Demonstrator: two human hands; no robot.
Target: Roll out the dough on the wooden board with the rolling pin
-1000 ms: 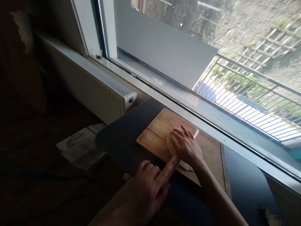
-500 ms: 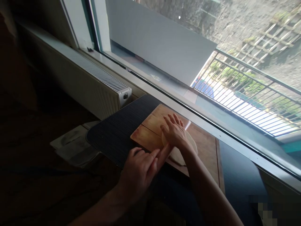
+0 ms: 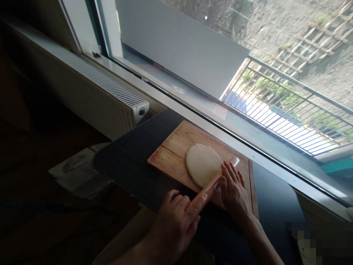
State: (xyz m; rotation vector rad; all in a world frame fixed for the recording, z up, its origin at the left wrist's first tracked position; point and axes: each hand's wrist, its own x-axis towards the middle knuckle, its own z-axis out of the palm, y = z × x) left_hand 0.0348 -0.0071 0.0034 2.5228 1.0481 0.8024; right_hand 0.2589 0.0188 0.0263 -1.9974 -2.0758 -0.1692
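Note:
A flattened round of pale dough (image 3: 203,163) lies on a wooden cutting board (image 3: 176,147). A rolling pin (image 3: 211,187) with a small red-and-white label slants across the dough's near right edge. My left hand (image 3: 179,217) is closed around the near end of the pin, index finger stretched along it. Over the far part of the pin rests my right hand (image 3: 234,189), its fingers stretched out and lying flat, not wrapped round. The pin's far tip pokes out beyond those fingers. The middle of the pin under my right hand is hidden.
The board sits on a dark table (image 3: 129,154) with rounded corners, pushed against a window sill (image 3: 215,134). A white radiator (image 3: 116,95) stands at the left below the window. Low beside the table are pale flat items (image 3: 79,171), hard to make out in shadow.
Both hands and the rolling pin have moved right and toward me across the dough. The dough round, mostly covered before, now shows almost whole. The view has shifted slightly.

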